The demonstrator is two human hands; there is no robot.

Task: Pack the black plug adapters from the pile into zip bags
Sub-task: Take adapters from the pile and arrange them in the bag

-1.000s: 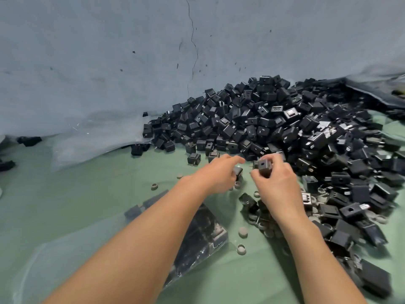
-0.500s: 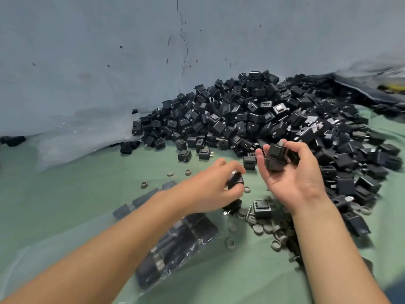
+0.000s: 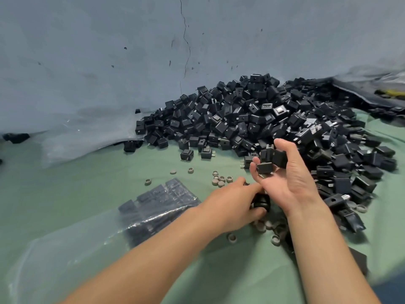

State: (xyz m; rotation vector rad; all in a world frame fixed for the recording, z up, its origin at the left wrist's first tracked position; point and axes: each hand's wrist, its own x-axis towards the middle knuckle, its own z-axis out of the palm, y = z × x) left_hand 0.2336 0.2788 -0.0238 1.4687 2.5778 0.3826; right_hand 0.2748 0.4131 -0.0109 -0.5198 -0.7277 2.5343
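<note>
- A large pile of small black cube-shaped plastic plug adapters [image 3: 274, 128] is heaped on a worktop covered in pale green cloth [image 3: 87, 183]. It sits toward the far right corner, against a creased blue-grey sheet [image 3: 109, 62] along the far edge.
- The right hand [image 3: 289, 181] is held palm up just above the near edge of the pile. Its fingers are curled round a small cluster of black adapters [image 3: 271, 160], and the thumb touches the lowest one.
- The left hand [image 3: 234, 205] is down at the cloth, just beside the right wrist, with its fingers closed on a dark adapter [image 3: 260, 201]. The piece is mostly hidden, so there may be more than one.
- A clear plastic zip bag [image 3: 157, 207], partly filled with black adapters, is laid flat toward the near left of the worktop, partly under the left forearm.
- Small grey rings [image 3: 221, 179] are scattered on the cloth between the bag and the pile.
</note>
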